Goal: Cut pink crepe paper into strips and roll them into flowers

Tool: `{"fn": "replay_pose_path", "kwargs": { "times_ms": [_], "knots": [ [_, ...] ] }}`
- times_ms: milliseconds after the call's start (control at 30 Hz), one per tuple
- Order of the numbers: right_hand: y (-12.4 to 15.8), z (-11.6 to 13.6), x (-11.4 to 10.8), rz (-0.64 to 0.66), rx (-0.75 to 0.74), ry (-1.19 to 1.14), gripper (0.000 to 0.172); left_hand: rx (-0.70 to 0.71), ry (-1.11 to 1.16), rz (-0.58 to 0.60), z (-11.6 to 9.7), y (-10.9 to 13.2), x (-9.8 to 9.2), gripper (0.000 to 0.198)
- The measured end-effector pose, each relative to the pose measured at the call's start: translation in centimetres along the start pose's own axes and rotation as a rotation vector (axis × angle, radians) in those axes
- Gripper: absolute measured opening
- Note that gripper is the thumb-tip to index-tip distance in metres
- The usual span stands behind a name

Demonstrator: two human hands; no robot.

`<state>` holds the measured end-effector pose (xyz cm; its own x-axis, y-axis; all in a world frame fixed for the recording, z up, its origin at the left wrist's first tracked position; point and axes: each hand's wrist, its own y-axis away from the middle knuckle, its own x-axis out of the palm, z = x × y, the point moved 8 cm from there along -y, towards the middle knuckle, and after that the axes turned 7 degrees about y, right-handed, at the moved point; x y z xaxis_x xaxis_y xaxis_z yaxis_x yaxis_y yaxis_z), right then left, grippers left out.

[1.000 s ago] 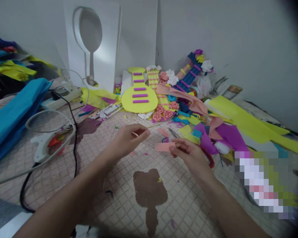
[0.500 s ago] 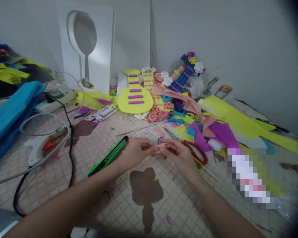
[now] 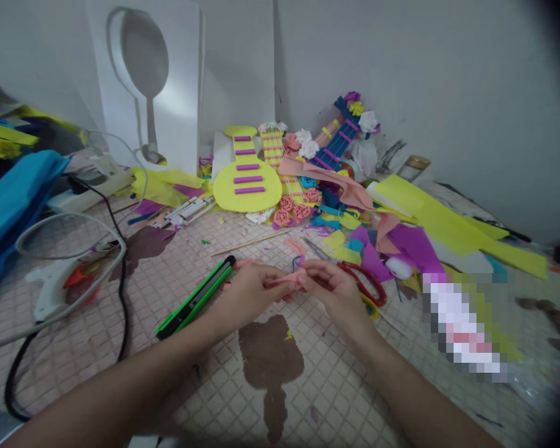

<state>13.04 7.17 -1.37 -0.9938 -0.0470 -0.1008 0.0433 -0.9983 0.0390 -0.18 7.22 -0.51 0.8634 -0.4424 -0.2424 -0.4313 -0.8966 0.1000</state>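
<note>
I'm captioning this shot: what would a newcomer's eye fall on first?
Probably the yellow guitar shape with purple bars, at back centre. To its left stands a white board with a racket-shaped opening. In front, the left hand and right hand hold a small pink strip.

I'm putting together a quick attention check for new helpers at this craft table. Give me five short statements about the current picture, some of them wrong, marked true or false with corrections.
1. The left hand and right hand both have fingers on a pink strip. True.
2. The green cutter lies to the right of the right hand. False: it lies beside the left hand and forearm.
3. Red-handled scissors lie near the right hand. True.
4. The bars on the yellow guitar-shaped cutout are white. False: they are purple.
5. The left hand holds the white glue gun. False: it lies apart, at the far left.
</note>
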Motion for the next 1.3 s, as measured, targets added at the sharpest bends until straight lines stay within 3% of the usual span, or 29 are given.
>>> {"fn": "replay_pose_path", "kwargs": {
  "times_ms": [333,867,1067,1300],
  "knots": [
    [0.0,0.3,-0.4,-0.05,-0.019,0.003,0.024,0.002,-0.189,-0.005,-0.6,0.3,-0.3,0.033],
    [0.0,0.8,-0.6,-0.065,-0.063,0.034,0.028,-0.019,-0.103,-0.022,-0.9,0.2,-0.4,0.034],
    [0.2,0.2,0.4,0.038,0.04,0.049,0.037,0.016,-0.109,-0.07,-1.0,0.3,-0.7,0.032],
    [0.1,0.1,-0.3,-0.029,0.023,0.006,0.033,-0.053,-0.021,-0.076,-0.8,0.3,-0.6,0.027]
  ]
}}
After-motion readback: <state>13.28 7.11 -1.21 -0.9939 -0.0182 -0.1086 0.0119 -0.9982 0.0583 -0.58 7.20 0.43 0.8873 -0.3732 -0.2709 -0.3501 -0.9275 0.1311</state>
